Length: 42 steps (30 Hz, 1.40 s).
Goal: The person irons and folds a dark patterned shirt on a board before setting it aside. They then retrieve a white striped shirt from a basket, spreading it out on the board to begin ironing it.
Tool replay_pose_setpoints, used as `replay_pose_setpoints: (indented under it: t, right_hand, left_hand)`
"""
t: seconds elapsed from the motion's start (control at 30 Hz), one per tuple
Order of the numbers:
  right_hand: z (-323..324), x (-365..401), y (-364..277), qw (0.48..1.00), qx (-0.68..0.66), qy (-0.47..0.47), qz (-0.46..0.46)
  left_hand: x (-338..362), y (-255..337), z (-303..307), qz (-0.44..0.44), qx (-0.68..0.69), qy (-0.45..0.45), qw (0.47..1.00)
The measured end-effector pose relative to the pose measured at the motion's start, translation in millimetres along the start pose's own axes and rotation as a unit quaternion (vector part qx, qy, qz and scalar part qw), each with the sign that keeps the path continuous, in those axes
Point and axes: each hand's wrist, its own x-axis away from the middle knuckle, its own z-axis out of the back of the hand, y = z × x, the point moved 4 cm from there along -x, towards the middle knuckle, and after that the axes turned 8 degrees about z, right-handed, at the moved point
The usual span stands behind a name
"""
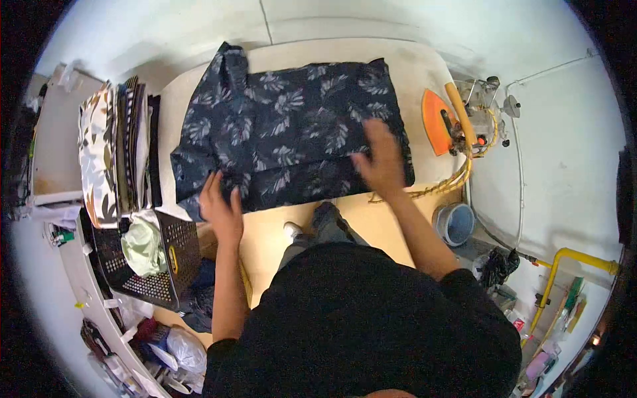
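Observation:
A dark navy cloth with a pale leaf print (292,113) lies spread over the cream padded ironing table (345,50), its upper left part bunched and folded over. At the cloth's near left edge rests my left hand (223,209), fingers spread. My right hand (383,159) is over the right part of the cloth, fingers stretched out and slightly blurred. Neither hand grips anything. To the right of the cloth, an orange iron (438,123) stands by a tan wooden handle (461,116).
Folded fabrics (123,146) are stacked at the table's left end. Below them stands a black perforated basket (179,265) with a pale green cloth (144,244). A braided cord (438,189) trails from the iron along the near edge. A grey bucket (454,223) sits lower right, near a yellow pipe (557,272).

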Motion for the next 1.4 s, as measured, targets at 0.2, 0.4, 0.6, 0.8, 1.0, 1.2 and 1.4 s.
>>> replay_pose_setpoints:
  t: [0.2, 0.4, 0.6, 0.8, 1.0, 1.2, 1.4]
  right_hand:
    - [-107.6, -52.3, -34.5, 0.969, -0.055, -0.159, 0.181]
    - [-36.8, -93.6, 140.6, 0.982, 0.149, -0.022, -0.112]
    - [-97.9, -107.5, 51.9, 0.978, -0.012, -0.164, 0.126]
    - [-77.1, -154.1, 168.3, 0.972, 0.208, -0.104, 0.027]
    - [46.4, -130.0, 219.2, 0.992, 0.117, -0.009, -0.046]
    - [147.0, -16.5, 249.4, 0.947, -0.088, 0.035, -0.308]
    - [125.0, -43.6, 202.0, 0.896, -0.012, -0.129, -0.424]
  left_hand:
    - [-90.2, 42.3, -105.7, -0.006, -0.073, -0.040, 0.997]
    - [-111.1, 20.7, -129.1, 0.102, -0.146, -0.076, 0.981]
    - [-120.0, 28.6, -139.5, 0.117, -0.241, -0.058, 0.961]
    - [-122.7, 29.6, -137.3, 0.125, -0.273, -0.073, 0.951]
    - [-134.4, -5.2, -75.4, 0.118, 0.184, -0.040, 0.975]
    - [-101.0, -120.0, 2.0, 0.392, 0.216, 0.159, 0.880]
    - [-122.2, -131.1, -30.5, 0.458, 0.436, 0.018, 0.774]
